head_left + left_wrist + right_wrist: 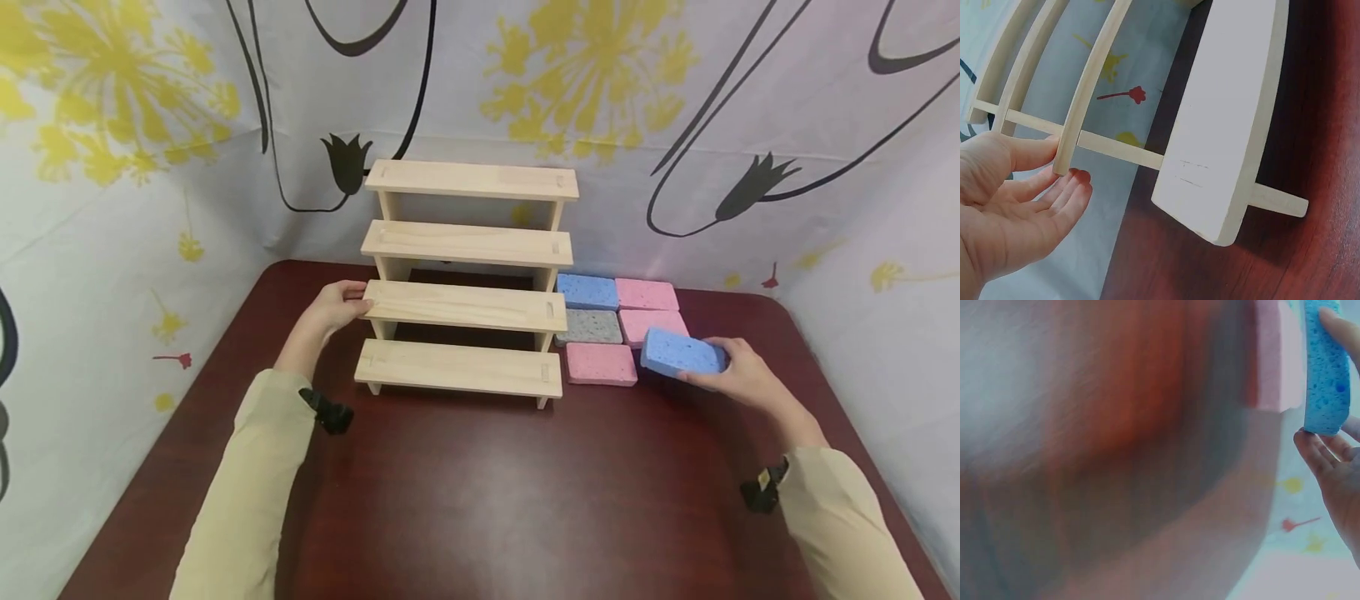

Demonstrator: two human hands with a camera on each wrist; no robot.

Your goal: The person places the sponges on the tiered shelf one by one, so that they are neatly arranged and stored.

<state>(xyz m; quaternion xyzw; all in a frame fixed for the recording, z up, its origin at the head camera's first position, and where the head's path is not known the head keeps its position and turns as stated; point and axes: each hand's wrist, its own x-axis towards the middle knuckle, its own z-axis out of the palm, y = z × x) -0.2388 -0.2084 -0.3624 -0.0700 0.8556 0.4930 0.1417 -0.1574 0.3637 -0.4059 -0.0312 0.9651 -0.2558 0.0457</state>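
Beige sleeves [243,483] cross the table [487,500], left hand [330,308] pinching the wooden rack [465,304] by a shelf end, right hand [738,375] gripping a blue sponge [678,352] raised near the table's right edge, likely mid-transfer, next move needing a firm, level hold.

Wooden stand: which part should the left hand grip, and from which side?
Probably the left end of the second step up, approached from the left, where the left hand is: that flat board's end juts past its side support, giving a free end to pinch.
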